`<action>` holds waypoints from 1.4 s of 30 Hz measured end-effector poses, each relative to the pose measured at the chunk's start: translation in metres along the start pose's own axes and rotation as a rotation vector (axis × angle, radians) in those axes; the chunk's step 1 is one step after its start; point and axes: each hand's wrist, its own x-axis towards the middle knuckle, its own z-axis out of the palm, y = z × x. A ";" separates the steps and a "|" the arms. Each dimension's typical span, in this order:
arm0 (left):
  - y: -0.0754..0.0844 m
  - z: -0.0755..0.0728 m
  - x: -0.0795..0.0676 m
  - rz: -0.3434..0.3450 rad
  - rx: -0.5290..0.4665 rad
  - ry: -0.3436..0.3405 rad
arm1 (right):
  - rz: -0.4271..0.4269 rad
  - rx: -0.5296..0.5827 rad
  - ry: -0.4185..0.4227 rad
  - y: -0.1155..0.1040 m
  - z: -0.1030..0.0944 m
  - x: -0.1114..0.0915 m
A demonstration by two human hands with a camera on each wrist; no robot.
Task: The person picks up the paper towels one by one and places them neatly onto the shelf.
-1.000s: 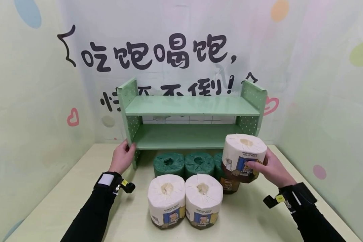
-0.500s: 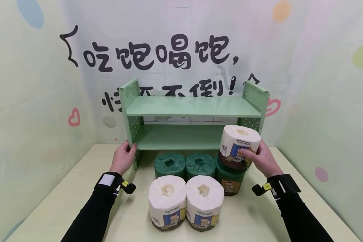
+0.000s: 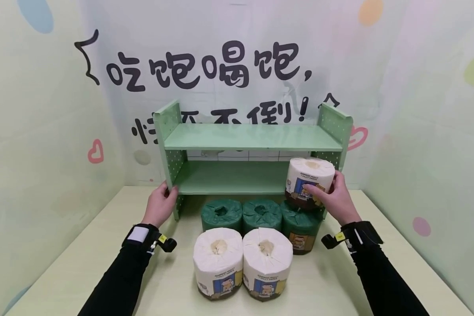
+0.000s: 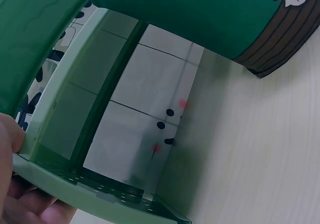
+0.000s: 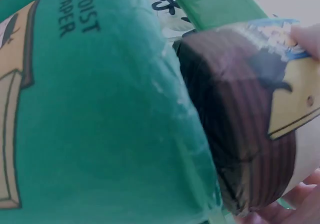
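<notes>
My right hand [image 3: 339, 201] grips a white-wrapped toilet paper roll [image 3: 310, 175] by its right side, thumb on the front label. The roll is upright at the right end of the lower board of a green two-tier shelf [image 3: 233, 177], above a green roll [image 3: 301, 227]. In the right wrist view its brown base [image 5: 240, 109] is beside the large green roll [image 5: 105, 114]; whether it touches the board cannot be told. My left hand [image 3: 159, 205] holds the shelf's left side panel at the lower board, fingers [image 4: 35, 204] bent around its edge in the left wrist view.
Two more green rolls [image 3: 221, 215] stand in a row under the shelf's front. Before them on the pale table [image 3: 102, 263] are two white rolls [image 3: 218, 263], side by side. Printed fabric walls [image 3: 426, 175] enclose the back and sides.
My right hand has carried the white roll left, up and back, from in front of the right green roll to the lower board's right end. My left hand has stayed on the panel.
</notes>
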 end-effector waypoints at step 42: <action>-0.003 0.001 0.000 -0.008 -0.009 0.002 | -0.184 -0.424 0.283 -0.007 0.011 0.015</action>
